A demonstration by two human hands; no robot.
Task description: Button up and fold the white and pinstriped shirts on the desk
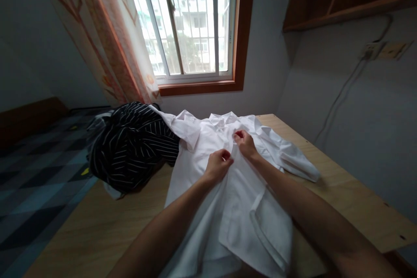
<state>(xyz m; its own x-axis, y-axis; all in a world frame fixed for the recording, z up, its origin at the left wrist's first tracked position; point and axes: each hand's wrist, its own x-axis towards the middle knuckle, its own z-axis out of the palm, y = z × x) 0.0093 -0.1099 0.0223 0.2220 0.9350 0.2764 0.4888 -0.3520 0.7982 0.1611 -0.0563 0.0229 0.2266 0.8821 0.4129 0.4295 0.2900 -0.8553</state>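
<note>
A white collared shirt [243, 200] lies front up, its collar toward the window and its lower part hanging toward me past the near side. My left hand [219, 164] pinches the shirt's front edge near the middle. Slightly higher and to the right, my right hand [245, 142] is closed on the same front opening, below the collar. One sleeve spreads out to the right on the wooden table; the other is bent at the left, touching a dark striped bundle of cloth.
The black bundle with white stripes [130, 145] sits at the table's left. Beyond it is a bed with a checked cover [42, 195]. The wooden table [345, 191] reaches the right wall, where a cable [339, 95] hangs. A curtain [107, 30] and window stand behind.
</note>
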